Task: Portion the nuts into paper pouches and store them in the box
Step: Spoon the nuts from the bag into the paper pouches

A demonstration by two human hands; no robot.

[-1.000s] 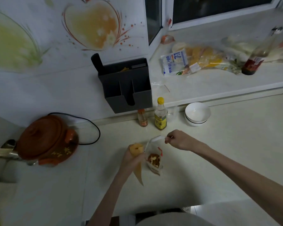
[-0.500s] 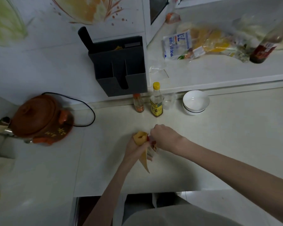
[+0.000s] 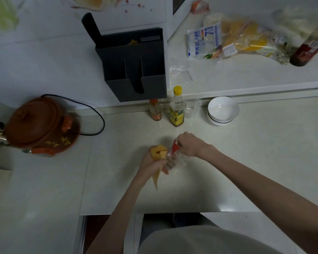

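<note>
Tilting toward the left, the clear nut bag (image 3: 174, 158) is gripped at its upper, red-trimmed end by the right hand (image 3: 189, 144), fingers curled round the plastic. The paper pouch (image 3: 159, 156), a yellow cone, is held by the left hand (image 3: 151, 161), fingers wrapped round its upper part; its open mouth faces up and slightly away, its point trails down toward the near edge of the desk (image 3: 246, 162).

Key relation: bag lies just right of the pouch mouth, touching or nearly touching it. Long axis of the bag runs from upper right, at the right hand, down-left toward the cone. Long axis of the cone runs roughly away-to-near, mouth at the far end.

Which end of the bag is open cannot be told for sure; contents are blurred, possibly nuts seen through the plastic.

Judgement: pouring step in hand; bag opening must be brought over the cone mouth, a short move leftward by the right hand.

Storage box (image 3: 134, 65), dark grey, is mounted on the wall well beyond both hands, above the bottles (image 3: 176, 107); one yellow tip, probably a pouch, shows inside it
</note>
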